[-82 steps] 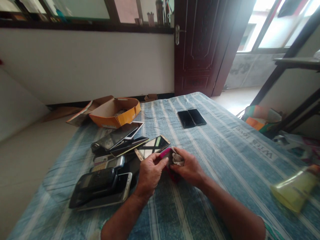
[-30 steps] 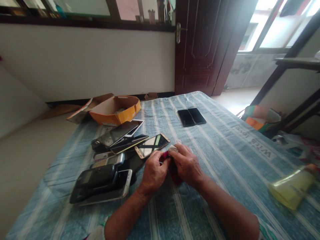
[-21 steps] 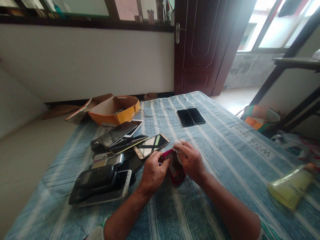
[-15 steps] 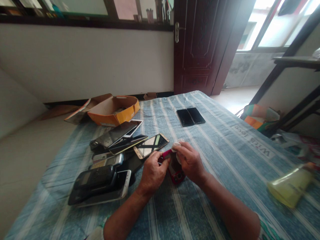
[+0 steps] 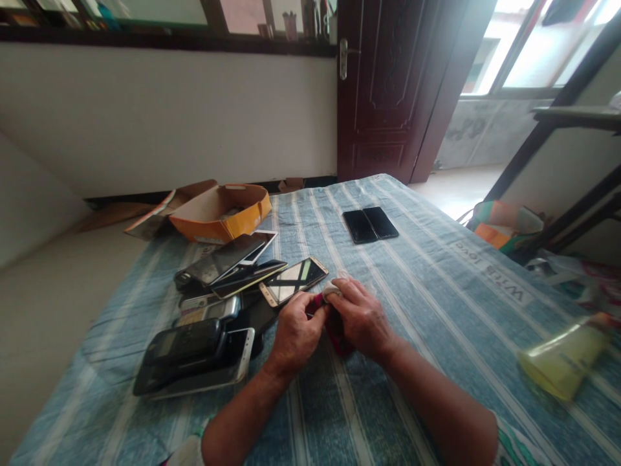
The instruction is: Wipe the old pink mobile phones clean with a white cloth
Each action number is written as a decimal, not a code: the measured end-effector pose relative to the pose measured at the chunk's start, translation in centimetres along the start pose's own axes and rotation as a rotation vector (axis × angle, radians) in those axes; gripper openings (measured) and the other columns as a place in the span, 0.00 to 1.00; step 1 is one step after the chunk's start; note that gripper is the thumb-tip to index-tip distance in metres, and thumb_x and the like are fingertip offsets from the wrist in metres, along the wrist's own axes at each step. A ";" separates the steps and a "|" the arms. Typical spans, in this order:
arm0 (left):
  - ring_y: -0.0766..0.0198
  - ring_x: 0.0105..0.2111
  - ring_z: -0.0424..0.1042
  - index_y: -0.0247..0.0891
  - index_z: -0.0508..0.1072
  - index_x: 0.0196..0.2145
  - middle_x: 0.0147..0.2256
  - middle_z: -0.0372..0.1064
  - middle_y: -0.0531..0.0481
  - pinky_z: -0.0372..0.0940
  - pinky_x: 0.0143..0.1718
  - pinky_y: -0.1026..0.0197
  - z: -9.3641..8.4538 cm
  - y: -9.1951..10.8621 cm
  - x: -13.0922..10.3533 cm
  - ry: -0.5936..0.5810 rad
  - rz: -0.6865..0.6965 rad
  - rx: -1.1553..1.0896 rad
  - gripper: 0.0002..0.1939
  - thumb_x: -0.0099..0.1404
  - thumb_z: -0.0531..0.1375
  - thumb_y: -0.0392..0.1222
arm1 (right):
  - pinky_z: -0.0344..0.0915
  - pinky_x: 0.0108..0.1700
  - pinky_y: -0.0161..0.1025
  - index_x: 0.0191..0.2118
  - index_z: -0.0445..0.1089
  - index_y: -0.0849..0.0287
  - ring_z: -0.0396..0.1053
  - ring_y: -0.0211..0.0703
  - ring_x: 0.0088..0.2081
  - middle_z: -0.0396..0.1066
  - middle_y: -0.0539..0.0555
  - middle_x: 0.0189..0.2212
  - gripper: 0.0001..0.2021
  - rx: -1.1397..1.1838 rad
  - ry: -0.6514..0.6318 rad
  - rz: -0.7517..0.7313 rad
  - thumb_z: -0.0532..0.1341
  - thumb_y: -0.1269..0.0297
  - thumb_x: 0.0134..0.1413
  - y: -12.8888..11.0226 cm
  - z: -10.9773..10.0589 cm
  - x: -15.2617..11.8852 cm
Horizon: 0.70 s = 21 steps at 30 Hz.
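My left hand (image 5: 298, 330) grips one end of a dark pink phone (image 5: 338, 333) between thumb and fingers. A crumpled white tissue or cloth (image 5: 332, 291) is pinched in my right hand (image 5: 361, 317), pressed against the phone's upper edge. Much of the phone's face is hidden under my right hand. Just beyond my left hand lies a gold-framed phone (image 5: 294, 281) with a reflective screen. To the left is a pile of phones, among them a black one (image 5: 235, 259) and a white-framed one (image 5: 242, 353) under a chunky black device (image 5: 187, 343).
Two black phones (image 5: 370, 224) lie side by side farther back on the striped cloth (image 5: 427, 285). An open orange cardboard box (image 5: 247, 217) stands at the back left. A yellowish clear bottle (image 5: 563, 359) lies at the right edge.
My right hand has moved slightly left with the white tissue or cloth along the phone's top edge, and now covers more of the phone. The left hand keeps its grip.
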<state>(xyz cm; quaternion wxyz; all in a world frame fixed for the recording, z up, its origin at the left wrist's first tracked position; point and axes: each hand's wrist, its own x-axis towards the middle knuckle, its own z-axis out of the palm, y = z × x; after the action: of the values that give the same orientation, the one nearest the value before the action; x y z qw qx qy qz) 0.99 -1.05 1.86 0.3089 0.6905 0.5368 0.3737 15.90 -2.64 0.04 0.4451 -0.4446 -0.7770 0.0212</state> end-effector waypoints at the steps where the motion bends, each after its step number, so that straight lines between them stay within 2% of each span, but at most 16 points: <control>1: 0.63 0.28 0.69 0.37 0.72 0.27 0.26 0.70 0.51 0.64 0.30 0.63 0.0 -0.1 0.0 0.000 -0.006 0.004 0.07 0.57 0.59 0.43 | 0.63 0.56 0.47 0.44 0.74 0.57 0.65 0.49 0.52 0.70 0.59 0.47 0.13 0.014 0.010 0.037 0.52 0.70 0.62 0.3 0.1 -0.1; 7: 0.61 0.29 0.71 0.37 0.73 0.29 0.28 0.72 0.50 0.65 0.32 0.62 0.0 -0.2 0.0 -0.012 -0.008 0.030 0.07 0.57 0.59 0.43 | 0.67 0.52 0.46 0.47 0.74 0.55 0.70 0.46 0.47 0.73 0.57 0.44 0.14 0.326 0.237 0.388 0.54 0.68 0.60 2.4 0.7 -0.1; 10: 0.61 0.29 0.71 0.37 0.74 0.29 0.28 0.72 0.50 0.65 0.32 0.62 0.0 -0.2 0.0 -0.009 -0.013 0.034 0.07 0.57 0.59 0.43 | 0.68 0.51 0.48 0.45 0.74 0.54 0.71 0.46 0.46 0.74 0.55 0.42 0.12 0.459 0.281 0.505 0.56 0.65 0.59 2.3 0.5 0.0; 13: 0.61 0.29 0.71 0.37 0.73 0.29 0.27 0.71 0.50 0.65 0.31 0.62 0.0 -0.1 0.0 -0.012 -0.016 0.007 0.08 0.57 0.59 0.44 | 0.67 0.52 0.46 0.46 0.73 0.53 0.70 0.44 0.48 0.73 0.55 0.44 0.12 0.505 0.232 0.406 0.55 0.66 0.60 1.2 0.1 0.2; 16: 0.62 0.29 0.70 0.37 0.72 0.29 0.27 0.70 0.51 0.65 0.32 0.63 0.0 -0.1 0.0 -0.014 -0.007 -0.021 0.07 0.56 0.59 0.43 | 0.63 0.56 0.46 0.48 0.72 0.54 0.67 0.44 0.53 0.70 0.56 0.50 0.13 0.459 0.066 0.169 0.54 0.68 0.61 0.1 0.0 0.3; 18: 0.62 0.29 0.70 0.37 0.71 0.28 0.28 0.70 0.51 0.65 0.32 0.63 0.0 -0.1 0.0 -0.016 -0.001 -0.024 0.06 0.56 0.59 0.42 | 0.60 0.59 0.49 0.50 0.71 0.54 0.64 0.46 0.56 0.67 0.57 0.54 0.15 0.392 -0.034 0.062 0.54 0.69 0.61 -0.1 0.1 0.3; 21: 0.63 0.27 0.69 0.37 0.71 0.27 0.26 0.69 0.52 0.65 0.31 0.63 0.0 -0.2 0.1 -0.014 -0.007 -0.029 0.07 0.56 0.59 0.43 | 0.58 0.61 0.49 0.53 0.70 0.55 0.62 0.45 0.57 0.67 0.58 0.55 0.16 0.368 -0.070 0.089 0.53 0.69 0.62 0.5 0.4 0.1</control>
<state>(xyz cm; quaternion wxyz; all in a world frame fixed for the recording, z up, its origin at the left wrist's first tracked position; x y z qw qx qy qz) 0.90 -0.94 1.75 0.3240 0.6868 0.5315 0.3753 15.95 -2.11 -0.32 0.4902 -0.3888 -0.7545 0.1983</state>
